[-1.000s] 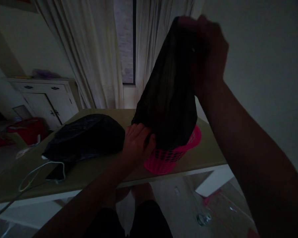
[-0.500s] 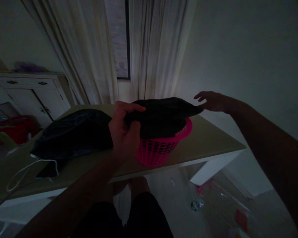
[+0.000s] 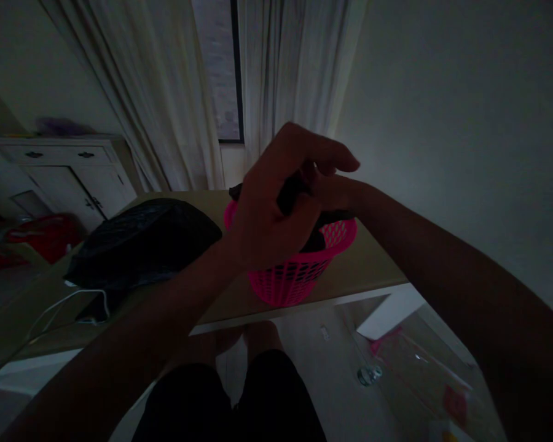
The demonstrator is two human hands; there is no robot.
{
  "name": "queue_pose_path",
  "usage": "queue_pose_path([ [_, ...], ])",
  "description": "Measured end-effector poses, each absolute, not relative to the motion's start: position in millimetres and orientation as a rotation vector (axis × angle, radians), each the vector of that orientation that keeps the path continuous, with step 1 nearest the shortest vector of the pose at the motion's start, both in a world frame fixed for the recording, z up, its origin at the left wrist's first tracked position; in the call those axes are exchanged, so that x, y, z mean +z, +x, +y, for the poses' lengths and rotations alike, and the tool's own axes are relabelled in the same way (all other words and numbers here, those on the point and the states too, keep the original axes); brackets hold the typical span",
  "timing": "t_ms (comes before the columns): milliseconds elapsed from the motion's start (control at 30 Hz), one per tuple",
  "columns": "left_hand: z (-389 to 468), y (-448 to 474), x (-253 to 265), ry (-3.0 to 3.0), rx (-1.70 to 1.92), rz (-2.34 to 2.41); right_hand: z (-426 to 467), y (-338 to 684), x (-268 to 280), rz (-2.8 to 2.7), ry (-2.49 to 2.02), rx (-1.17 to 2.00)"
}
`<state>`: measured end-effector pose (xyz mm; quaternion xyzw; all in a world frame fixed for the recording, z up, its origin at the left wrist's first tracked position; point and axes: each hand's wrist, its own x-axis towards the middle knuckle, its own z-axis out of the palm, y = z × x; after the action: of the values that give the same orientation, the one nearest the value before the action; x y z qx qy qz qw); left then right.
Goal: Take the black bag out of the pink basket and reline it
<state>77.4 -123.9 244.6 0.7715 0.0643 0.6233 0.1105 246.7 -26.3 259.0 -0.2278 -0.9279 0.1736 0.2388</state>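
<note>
The basket stands on the table; left of the basket lies 1 bag, behind it hang curtains, over it are the left hand and right hand.

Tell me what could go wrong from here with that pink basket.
The pink basket stands near the front edge of the table, so a hard tug on the black material in it might tip it over. The white cable appears close to the left forearm, which could snag it. The left hand hides part of the rim, so a slip might go unnoticed.
</note>
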Motion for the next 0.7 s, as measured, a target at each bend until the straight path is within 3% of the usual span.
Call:
queue_pose_path([
  [200,-89.6,32.6,201.8,2.109,1.846,0.647,-42.4,245.5,259.8,-2.380,-0.686,0.508],
  [400,-66.6,32.4,204.7,1.867,1.719,0.770,-46.1,242.1,271.4,-2.599,-0.522,0.232],
  [700,-75.0,13.6,246.5,1.596,1.933,0.396,-2.1,308.0,249.4,-2.537,-1.305,0.072],
])
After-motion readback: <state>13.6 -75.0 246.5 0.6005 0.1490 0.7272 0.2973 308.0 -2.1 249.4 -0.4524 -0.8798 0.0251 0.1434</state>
